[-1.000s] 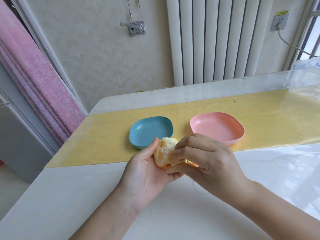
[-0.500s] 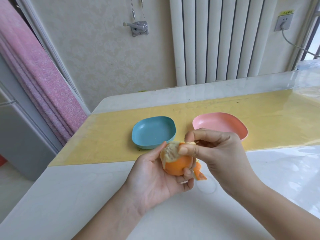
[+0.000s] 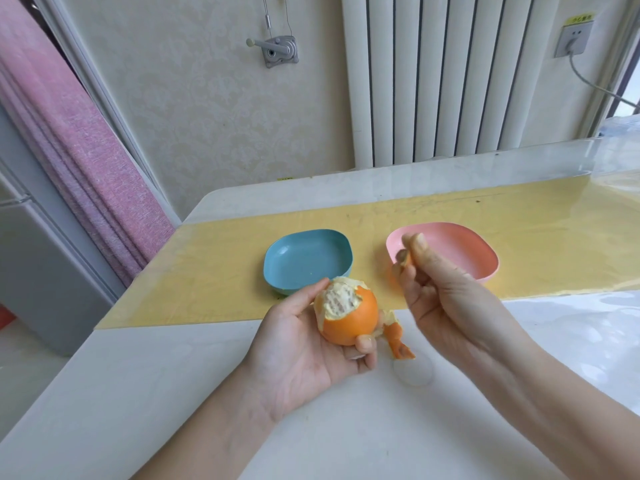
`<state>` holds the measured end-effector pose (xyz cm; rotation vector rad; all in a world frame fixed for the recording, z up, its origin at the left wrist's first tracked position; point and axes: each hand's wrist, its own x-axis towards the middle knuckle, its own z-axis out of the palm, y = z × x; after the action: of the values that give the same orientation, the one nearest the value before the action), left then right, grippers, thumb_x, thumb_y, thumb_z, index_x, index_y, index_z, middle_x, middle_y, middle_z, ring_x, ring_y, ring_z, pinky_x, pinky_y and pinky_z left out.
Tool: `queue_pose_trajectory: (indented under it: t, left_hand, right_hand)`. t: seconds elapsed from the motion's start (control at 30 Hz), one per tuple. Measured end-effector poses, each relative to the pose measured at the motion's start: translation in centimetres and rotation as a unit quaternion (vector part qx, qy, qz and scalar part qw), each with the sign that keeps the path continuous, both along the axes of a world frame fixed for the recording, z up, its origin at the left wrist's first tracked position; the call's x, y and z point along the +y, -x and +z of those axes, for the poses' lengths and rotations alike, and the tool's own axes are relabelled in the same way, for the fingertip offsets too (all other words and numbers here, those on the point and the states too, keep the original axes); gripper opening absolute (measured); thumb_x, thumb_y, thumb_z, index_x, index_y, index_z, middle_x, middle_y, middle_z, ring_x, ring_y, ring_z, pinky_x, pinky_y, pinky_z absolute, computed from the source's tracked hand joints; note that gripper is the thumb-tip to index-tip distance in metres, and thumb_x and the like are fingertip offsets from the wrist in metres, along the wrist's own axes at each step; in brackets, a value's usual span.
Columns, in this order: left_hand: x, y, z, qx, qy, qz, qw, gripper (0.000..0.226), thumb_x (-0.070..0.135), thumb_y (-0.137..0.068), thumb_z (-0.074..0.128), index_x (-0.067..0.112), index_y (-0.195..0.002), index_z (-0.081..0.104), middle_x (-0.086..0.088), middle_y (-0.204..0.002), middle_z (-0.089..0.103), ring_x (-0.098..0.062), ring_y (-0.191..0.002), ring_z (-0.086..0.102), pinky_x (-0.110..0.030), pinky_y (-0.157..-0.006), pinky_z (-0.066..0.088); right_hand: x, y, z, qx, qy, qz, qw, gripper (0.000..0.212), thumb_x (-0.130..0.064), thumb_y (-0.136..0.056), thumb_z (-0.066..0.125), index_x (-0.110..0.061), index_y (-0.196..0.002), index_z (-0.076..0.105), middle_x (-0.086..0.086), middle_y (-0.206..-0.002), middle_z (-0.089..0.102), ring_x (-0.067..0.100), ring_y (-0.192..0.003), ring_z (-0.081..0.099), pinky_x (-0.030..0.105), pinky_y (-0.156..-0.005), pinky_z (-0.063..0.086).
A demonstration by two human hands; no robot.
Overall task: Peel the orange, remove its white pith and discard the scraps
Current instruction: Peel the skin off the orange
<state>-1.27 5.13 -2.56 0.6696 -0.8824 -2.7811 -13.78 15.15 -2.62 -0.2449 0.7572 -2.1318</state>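
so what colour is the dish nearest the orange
Blue: the shallow rounded-square plastic dish behind the partly peeled orange, seen best in the head view.

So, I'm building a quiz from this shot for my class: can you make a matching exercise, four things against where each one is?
Things:
1. orange
2. peel scrap
3. blue dish
4. pink dish

Places:
a. pinched in the right hand
b. just beyond the orange
c. held in the left hand
d. beyond the right hand

Pairs: 1-c, 2-a, 3-b, 4-d
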Motion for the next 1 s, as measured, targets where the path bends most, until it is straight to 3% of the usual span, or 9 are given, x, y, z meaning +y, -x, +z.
queue_pose_trajectory:
  t: [0.07,0.13,0.23,0.3,0.37,0.5,0.73,0.87,1.0]
  left_hand:
    - [-0.3,0.0,0.1,-0.001,0.014,0.0,1.0,0.04,0.037,-0.077,0.059,0.005,-0.101,0.055,-0.025,-0.09,0.058,-0.03,-0.053,0.052,-0.037,-0.067,0.04]
    - [-0.6,0.0,0.1,0.006,0.032,-0.002,0.999,0.052,0.041,-0.069,0.072,0.003,-0.102,0.059,-0.024,-0.094,0.059,-0.032,-0.059,0.057,-0.036,-0.065,0.046]
    - [-0.8,-0.1,-0.2,0.037,0.067,0.001,0.997,0.071,0.017,-0.043,0.092,0.003,-0.105,0.061,-0.024,-0.097,0.061,-0.032,-0.066,0.061,-0.036,-0.066,0.053]
    - [-0.9,-0.2,-0.5,0.045,0.118,0.01,0.992,0.059,-0.003,-0.049,0.082,0.0,-0.104,0.06,-0.02,-0.09,0.062,-0.028,-0.066,0.062,-0.034,-0.065,0.054]
    - [-0.8,-0.2,-0.4,0.044,0.172,0.012,0.984,0.042,-0.006,-0.064,0.068,-0.002,-0.104,0.058,-0.017,-0.086,0.064,-0.022,-0.062,0.062,-0.031,-0.064,0.055]
    - [-1.2,-0.5,-0.2,0.064,0.238,-0.001,0.969,0.039,0.002,-0.071,0.068,-0.002,-0.109,0.058,-0.023,-0.099,0.067,-0.019,-0.056,0.058,-0.03,-0.06,0.055]
    - [-1.2,-0.6,-1.2,0.099,0.318,-0.056,0.941,0.071,0.04,-0.058,0.087,0.006,-0.11,0.051,-0.009,-0.077,0.059,-0.013,-0.047,0.047,-0.028,-0.063,0.05]
    - [-0.9,-0.4,-1.4,0.1,0.382,-0.052,0.917,0.041,0.03,-0.067,0.071,0.011,-0.102,0.059,-0.015,-0.077,0.045,-0.01,-0.046,0.036,-0.028,-0.061,0.047]
    - [-0.6,-0.4,-1.6,0.119,0.414,-0.078,0.899,0.028,0.031,-0.066,0.063,0.02,-0.091,0.066,-0.003,-0.072,0.053,-0.01,-0.05,0.03,-0.024,-0.059,0.044]
  right_hand:
    - [0.4,1.1,0.0,0.097,-0.038,-0.038,0.994,0.016,-0.019,-0.072,0.064,-0.01,-0.07,0.077,0.0,-0.068,0.063,0.007,-0.064,0.06,0.013,-0.06,0.052]
    - [0.6,1.7,-0.1,0.276,-0.118,-0.064,0.952,0.021,-0.029,-0.078,0.061,-0.014,-0.079,0.076,-0.004,-0.071,0.065,0.008,-0.073,0.06,0.019,-0.069,0.053]
    - [0.5,1.9,-1.2,0.534,-0.237,-0.095,0.806,0.018,-0.031,-0.087,0.06,-0.023,-0.085,0.076,-0.012,-0.088,0.069,0.002,-0.085,0.062,0.021,-0.08,0.048]
    - [0.4,1.8,-1.7,0.653,-0.251,-0.086,0.709,0.016,-0.028,-0.091,0.061,-0.031,-0.103,0.072,-0.019,-0.113,0.061,-0.005,-0.106,0.054,0.016,-0.09,0.041]
    - [0.5,1.6,-1.7,0.712,-0.2,-0.063,0.67,0.032,-0.032,-0.089,0.063,-0.034,-0.121,0.062,-0.019,-0.13,0.051,-0.007,-0.119,0.046,0.009,-0.095,0.035]
    - [0.7,1.3,-1.3,0.745,-0.101,-0.042,0.658,0.052,-0.027,-0.081,0.072,-0.023,-0.13,0.057,-0.01,-0.122,0.057,0.006,-0.109,0.057,0.016,-0.089,0.046]
    - [1.0,1.1,-0.8,0.734,-0.065,-0.086,0.67,0.042,-0.029,-0.07,0.08,-0.014,-0.104,0.061,-0.005,-0.096,0.057,0.012,-0.086,0.06,0.026,-0.075,0.053]
    - [1.2,1.0,-0.6,0.763,-0.052,-0.081,0.639,0.044,-0.037,-0.068,0.082,-0.021,-0.099,0.055,-0.008,-0.096,0.052,0.012,-0.08,0.055,0.028,-0.068,0.051]
    - [1.3,1.1,-0.4,0.786,-0.039,-0.068,0.613,0.043,-0.037,-0.067,0.084,-0.018,-0.093,0.056,-0.011,-0.093,0.051,0.011,-0.076,0.051,0.026,-0.064,0.048]
